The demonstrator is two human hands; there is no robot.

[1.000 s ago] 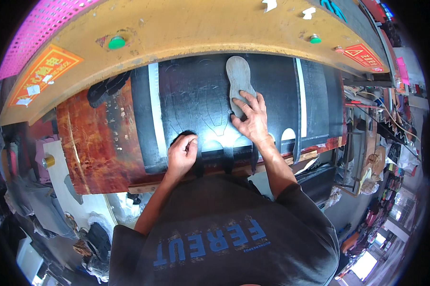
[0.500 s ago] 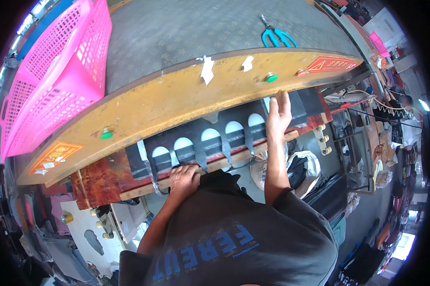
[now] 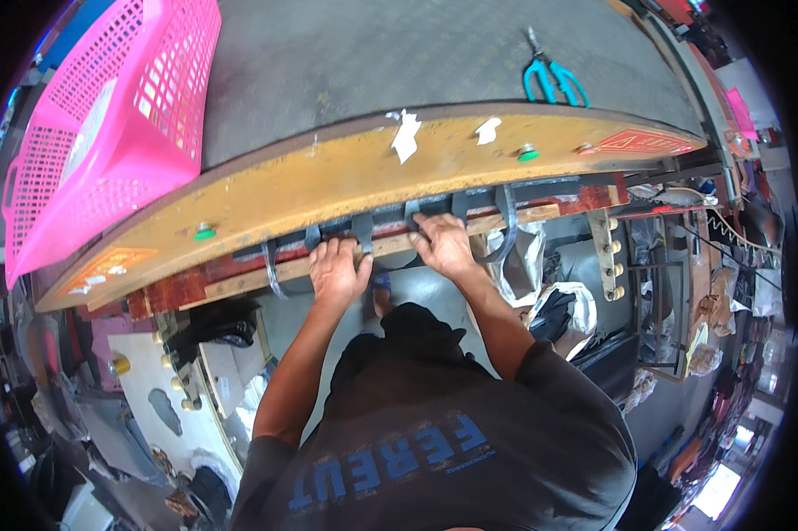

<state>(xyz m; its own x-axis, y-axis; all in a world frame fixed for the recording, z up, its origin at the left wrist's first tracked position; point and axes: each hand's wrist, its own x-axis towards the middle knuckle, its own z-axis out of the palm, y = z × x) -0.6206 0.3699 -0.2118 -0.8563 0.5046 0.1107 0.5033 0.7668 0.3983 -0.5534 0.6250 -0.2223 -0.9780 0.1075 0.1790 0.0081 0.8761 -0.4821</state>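
Both my hands reach forward to the front edge of a cutting board under a machine beam. My left hand [image 3: 339, 270] lies palm down on the wooden strip [image 3: 266, 276], fingers apart and pointing at the board. To its right, my right hand [image 3: 443, 245] rests over the same strip, its fingers stretched onto the dark sheet material [image 3: 383, 215]. Dark loose strips [image 3: 509, 221] of that sheet hang over the wood on either side of my hands. The reddish board [image 3: 173, 294] shows at the left; the beam hides most of the sheet.
The yellow-brown beam [image 3: 319, 165] with green buttons spans in front of me. On the grey top above it lie teal-handled scissors [image 3: 554, 81] and a pink basket [image 3: 107, 199]. A white sack [image 3: 583, 310] with dark contents stands at right, near a roller rail [image 3: 613, 257].
My right hand has come down from the beam's right part to the board's front edge. The board and sheet have slid farther under the beam, covering the white cut-out shapes.
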